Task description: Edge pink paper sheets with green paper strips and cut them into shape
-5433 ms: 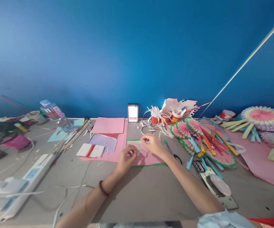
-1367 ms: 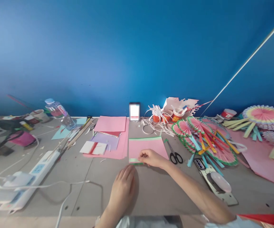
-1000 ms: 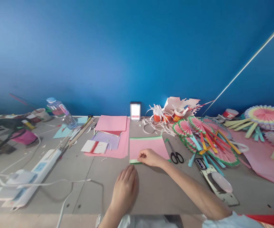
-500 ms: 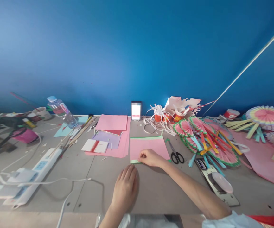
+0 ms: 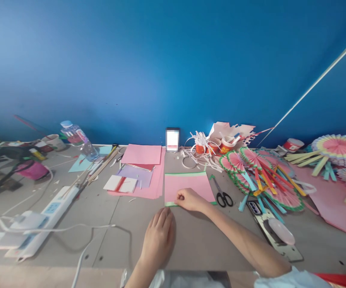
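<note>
A pink sheet [image 5: 187,185] with green strips along its far and near edges lies on the grey table. My right hand [image 5: 189,199] rests on the sheet's near edge, its fingers curled together; anything between the fingertips is too small to make out. Flat on the table, just below the sheet's near left corner, is my left hand [image 5: 158,232], palm down with nothing in it. Black-handled scissors [image 5: 224,199] lie right of the sheet.
Pink paper [image 5: 143,154], a white card bundle [image 5: 120,184] and thin sticks lie left. Paper fans [image 5: 269,176] and a phone [image 5: 276,232] are on the right. Red cups [image 5: 227,145] and a small screen [image 5: 172,140] stand behind. A power strip [image 5: 51,216] and bottle [image 5: 79,140] are far left.
</note>
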A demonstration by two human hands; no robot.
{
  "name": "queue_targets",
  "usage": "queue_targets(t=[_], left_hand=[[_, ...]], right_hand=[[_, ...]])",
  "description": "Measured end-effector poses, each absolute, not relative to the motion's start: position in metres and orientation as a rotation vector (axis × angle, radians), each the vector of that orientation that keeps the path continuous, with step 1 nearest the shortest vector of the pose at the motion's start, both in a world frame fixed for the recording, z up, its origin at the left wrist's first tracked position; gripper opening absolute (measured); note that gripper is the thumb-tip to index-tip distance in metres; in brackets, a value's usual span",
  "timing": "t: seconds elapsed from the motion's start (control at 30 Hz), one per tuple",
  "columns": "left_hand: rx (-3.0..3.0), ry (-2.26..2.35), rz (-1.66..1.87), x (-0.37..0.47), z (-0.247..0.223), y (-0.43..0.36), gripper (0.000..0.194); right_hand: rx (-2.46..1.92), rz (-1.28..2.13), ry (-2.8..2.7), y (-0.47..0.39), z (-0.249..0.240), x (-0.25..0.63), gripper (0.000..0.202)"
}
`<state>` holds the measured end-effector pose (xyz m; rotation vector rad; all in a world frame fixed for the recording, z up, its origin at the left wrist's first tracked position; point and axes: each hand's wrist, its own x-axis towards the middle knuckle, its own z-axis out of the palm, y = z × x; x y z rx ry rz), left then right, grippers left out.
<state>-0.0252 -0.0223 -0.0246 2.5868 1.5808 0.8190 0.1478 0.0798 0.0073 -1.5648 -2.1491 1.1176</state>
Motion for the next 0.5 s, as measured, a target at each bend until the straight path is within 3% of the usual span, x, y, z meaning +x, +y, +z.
queue_targets(t=[0.5], left_hand=[[2.671,1.557,0.754,-0.0244,-0.0277,-0.0205,0.039]], right_hand=[[-1.573,1.077,-2.171,0.0787,0.0099,0.1457,0.01]])
